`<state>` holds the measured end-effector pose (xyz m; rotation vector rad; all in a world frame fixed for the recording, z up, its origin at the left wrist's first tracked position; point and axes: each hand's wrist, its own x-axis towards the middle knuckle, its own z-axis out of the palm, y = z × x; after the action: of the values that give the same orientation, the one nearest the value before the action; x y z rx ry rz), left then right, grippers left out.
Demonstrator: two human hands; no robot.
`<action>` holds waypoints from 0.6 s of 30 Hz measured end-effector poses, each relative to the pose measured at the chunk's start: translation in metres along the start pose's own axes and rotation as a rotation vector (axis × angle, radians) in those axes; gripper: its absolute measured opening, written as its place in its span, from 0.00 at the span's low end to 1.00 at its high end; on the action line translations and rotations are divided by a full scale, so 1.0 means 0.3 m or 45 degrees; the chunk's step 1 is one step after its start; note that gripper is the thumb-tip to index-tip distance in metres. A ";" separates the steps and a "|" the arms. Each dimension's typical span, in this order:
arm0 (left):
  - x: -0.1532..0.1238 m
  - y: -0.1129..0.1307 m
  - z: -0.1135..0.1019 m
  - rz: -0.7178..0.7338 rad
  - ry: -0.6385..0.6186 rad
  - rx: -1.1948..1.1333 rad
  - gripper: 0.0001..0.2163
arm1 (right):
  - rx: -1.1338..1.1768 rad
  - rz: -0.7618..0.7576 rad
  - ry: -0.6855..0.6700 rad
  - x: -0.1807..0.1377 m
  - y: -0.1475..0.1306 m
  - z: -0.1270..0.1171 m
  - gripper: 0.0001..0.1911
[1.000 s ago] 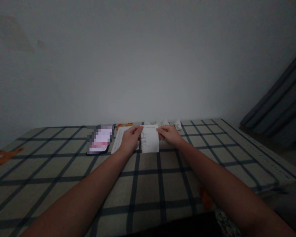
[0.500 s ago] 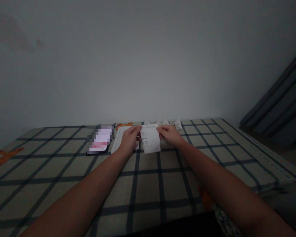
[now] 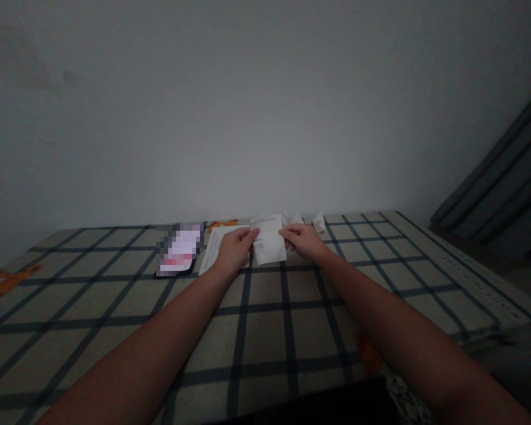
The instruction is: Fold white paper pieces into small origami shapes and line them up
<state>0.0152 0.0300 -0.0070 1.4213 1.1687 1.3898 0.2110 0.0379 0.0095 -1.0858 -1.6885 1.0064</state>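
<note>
Between my hands is a small white sheet of paper [image 3: 271, 241] with dark print on it, held up above the checked cloth. My left hand [image 3: 235, 247] pinches its left edge between thumb and fingers. On the opposite edge, my right hand [image 3: 304, 238] pinches it the same way. Beneath and beside my left hand lies a larger printed white sheet [image 3: 212, 248], partly covered by the hand. Several crumpled or folded white paper pieces [image 3: 318, 222] rest behind my right hand, near the wall.
A phone [image 3: 181, 251] with a lit, blurred screen lies left of the papers. Everything rests on a checked bedsheet [image 3: 265, 330] with orange figures, against a grey wall [image 3: 265, 118]. A dark curtain [image 3: 504, 171] hangs at the right.
The small sheet has shifted up relative to my fingers, which now grip it lower on its sides. Its lower edge is higher than before. Both hands stay nearly in place.
</note>
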 end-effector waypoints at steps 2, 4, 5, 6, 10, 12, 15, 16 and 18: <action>0.000 0.003 0.002 -0.014 -0.011 -0.006 0.18 | -0.026 -0.017 -0.004 -0.002 -0.002 -0.001 0.14; -0.003 0.008 0.007 -0.060 -0.048 -0.033 0.18 | -0.055 -0.028 0.028 -0.001 -0.005 -0.004 0.13; -0.004 0.010 0.010 -0.088 -0.077 -0.059 0.18 | -0.066 -0.030 0.048 0.000 -0.006 -0.006 0.13; -0.006 0.011 0.013 -0.114 -0.107 -0.089 0.18 | -0.072 -0.030 0.067 0.001 -0.005 -0.007 0.13; -0.007 0.004 0.016 -0.124 -0.146 -0.075 0.18 | -0.040 -0.046 0.101 0.008 0.004 -0.010 0.14; -0.004 -0.004 0.011 -0.082 -0.093 -0.005 0.18 | -0.016 -0.034 0.087 0.008 0.007 -0.008 0.15; 0.000 -0.008 0.003 -0.032 -0.028 0.038 0.19 | -0.029 -0.019 0.020 0.002 0.001 -0.002 0.15; 0.000 -0.006 0.001 -0.030 -0.020 0.043 0.19 | -0.052 -0.023 -0.001 -0.001 -0.002 -0.001 0.15; -0.001 0.000 0.001 -0.047 -0.029 0.037 0.19 | -0.101 -0.036 -0.023 -0.006 -0.006 0.000 0.15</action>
<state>0.0156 0.0298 -0.0072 1.4252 1.1994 1.3327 0.2110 0.0359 0.0108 -1.1043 -1.7664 0.9408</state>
